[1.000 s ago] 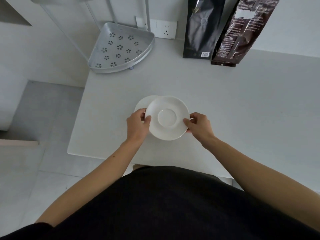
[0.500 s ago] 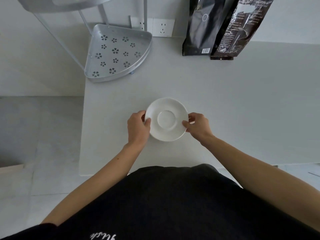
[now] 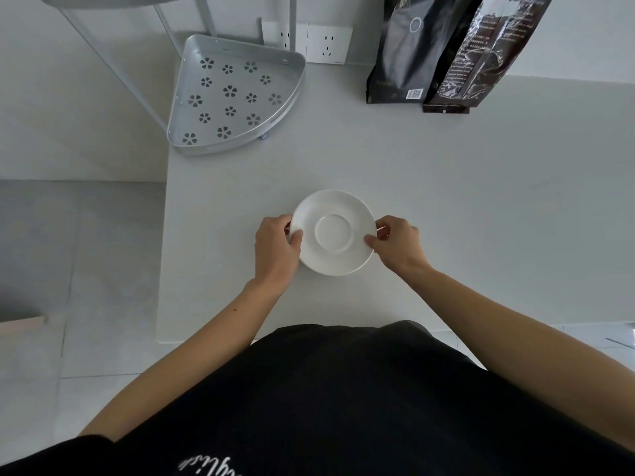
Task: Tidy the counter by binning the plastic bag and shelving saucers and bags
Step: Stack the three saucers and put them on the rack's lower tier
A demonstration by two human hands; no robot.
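At the far left, grey floor tiles (image 3: 79, 255) run alongside the left edge of the pale grey worktop (image 3: 481, 214), which drops off straight there; its near edge lies just in front of the person's black top (image 3: 343, 400). Near the back left corner stands a silver metal corner shelf (image 3: 233, 97), a wedge-shaped tray pierced with flower-shaped holes, its curved front rim close to the left edge and its thin posts rising out of frame. Behind it, white wall sockets (image 3: 316, 42) sit on the wall. Bare worktop lies open between the shelf and the hands.

The left hand (image 3: 275, 252) pinches the left rim of a round white ceramic saucer (image 3: 333, 231), thumb on top and fingers curled under the edge. Whether a second saucer lies beneath it cannot be told. The saucer sits at the near middle of the worktop, well apart from the shelf and the bags. The right hand (image 3: 398, 247) pinches the right rim the same way, thumb tip on the upper surface.

At the back right, a tall matte black foil bag (image 3: 405, 53) stands upright against the wall, touching a glossy dark brown printed bag (image 3: 481, 56) just to its right. From there rightward the worktop is bare out to the frame's edge.
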